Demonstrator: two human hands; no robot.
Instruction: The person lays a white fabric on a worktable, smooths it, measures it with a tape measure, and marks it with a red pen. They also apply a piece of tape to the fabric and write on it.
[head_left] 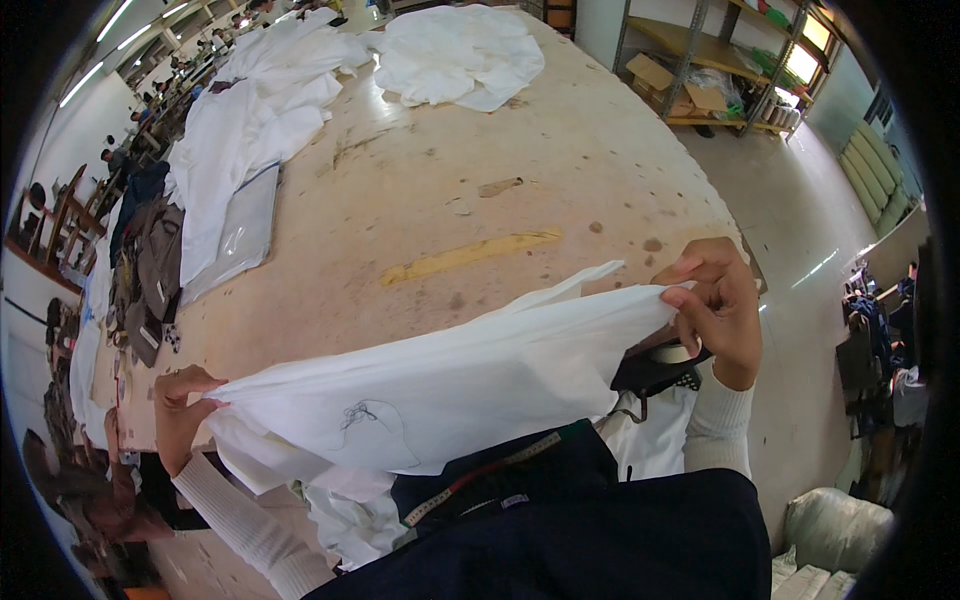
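A white cloth piece [480, 370] is stretched between my two hands, over the near edge of the table. My left hand [185, 410] pinches its left corner between thumb and fingers. At the other end, my right hand [715, 305] pinches the right corner, raised a little higher. Dark loose thread [365, 412] lies tangled on the lower middle of the cloth, with one strand trailing in a curve. A narrow flap of the fabric sticks out beyond its upper edge near my right hand. A measuring tape [480, 478] hangs across my dark clothing below the cloth.
The big worn table [400, 220] carries white fabric heaps [455, 55] at its far end and along the left. A clear plastic-covered pack [240, 225] and dark garments [150, 250] lie at left. Shelves [700, 50] stand far right. Another person is at the lower left.
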